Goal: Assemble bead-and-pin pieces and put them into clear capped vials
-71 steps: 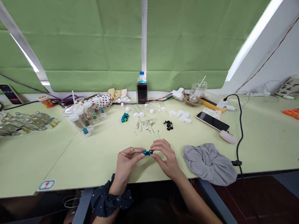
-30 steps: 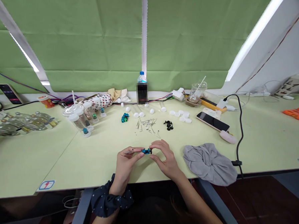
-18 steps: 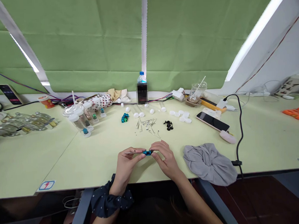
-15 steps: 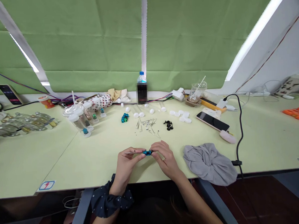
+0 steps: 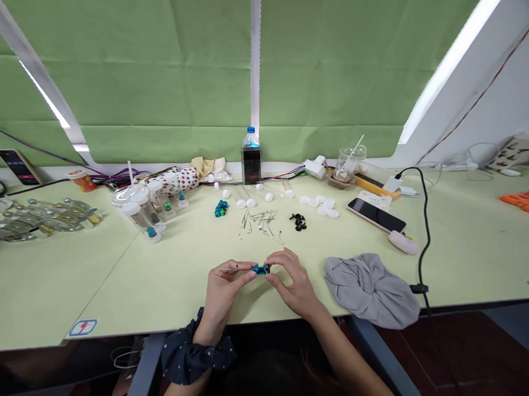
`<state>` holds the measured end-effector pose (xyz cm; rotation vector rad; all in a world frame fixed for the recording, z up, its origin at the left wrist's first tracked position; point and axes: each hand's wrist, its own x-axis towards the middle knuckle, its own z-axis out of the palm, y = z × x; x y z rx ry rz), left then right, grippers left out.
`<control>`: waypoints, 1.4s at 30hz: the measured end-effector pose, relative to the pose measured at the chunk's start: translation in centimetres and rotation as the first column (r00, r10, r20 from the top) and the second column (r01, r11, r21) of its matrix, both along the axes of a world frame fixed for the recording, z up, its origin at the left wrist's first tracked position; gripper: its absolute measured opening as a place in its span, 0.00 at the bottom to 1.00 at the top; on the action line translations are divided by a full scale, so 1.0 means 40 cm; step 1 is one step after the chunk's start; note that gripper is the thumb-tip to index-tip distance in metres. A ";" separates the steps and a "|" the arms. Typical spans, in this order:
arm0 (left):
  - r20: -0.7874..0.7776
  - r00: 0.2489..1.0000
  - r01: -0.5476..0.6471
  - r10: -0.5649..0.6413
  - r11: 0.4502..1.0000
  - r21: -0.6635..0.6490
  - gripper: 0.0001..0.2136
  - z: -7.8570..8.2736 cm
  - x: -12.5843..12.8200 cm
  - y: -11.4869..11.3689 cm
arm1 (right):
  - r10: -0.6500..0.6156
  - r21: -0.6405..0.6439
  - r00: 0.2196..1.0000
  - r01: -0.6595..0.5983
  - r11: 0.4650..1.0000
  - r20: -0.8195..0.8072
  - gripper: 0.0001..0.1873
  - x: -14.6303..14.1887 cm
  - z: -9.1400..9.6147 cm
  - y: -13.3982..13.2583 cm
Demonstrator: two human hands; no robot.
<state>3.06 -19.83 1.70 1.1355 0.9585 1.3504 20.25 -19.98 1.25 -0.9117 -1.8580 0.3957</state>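
My left hand and my right hand meet over the near edge of the pale green table, pinching a small blue metallic cylinder between their fingertips. A thin metal pin sticks out to the left along my left fingers, and it seems to belong to the blue piece. Farther out lie a loose scatter of metal pins, small black pieces and a cluster of teal beads. None of these touches my hands.
White plastic caps lie to the right of the black pieces. A grey cloth, a smartphone and a black cable sit on the right. Clear plastic cups and glass pieces stand on the left.
My hands stay close together around the blue piece, which has shifted only slightly. The thin pin now shows past my left fingers, unlike in the oldest frame.
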 end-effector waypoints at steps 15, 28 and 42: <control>0.002 1.000 0.006 -0.006 1.000 -0.011 0.05 -0.009 -0.003 0.004 | -0.041 -0.075 0.998 0.044 0.996 0.051 0.09 0.001 -0.005 -0.001; 0.019 0.999 -0.027 0.027 0.999 -0.034 0.05 -0.013 -0.005 0.006 | -0.438 -0.127 0.519 0.739 0.662 0.734 0.13 0.284 0.026 -0.001; 0.018 1.000 -0.006 0.007 0.999 -0.045 0.05 -0.011 -0.004 0.006 | -0.224 -0.245 0.734 0.472 0.847 0.642 0.10 0.210 0.021 -0.008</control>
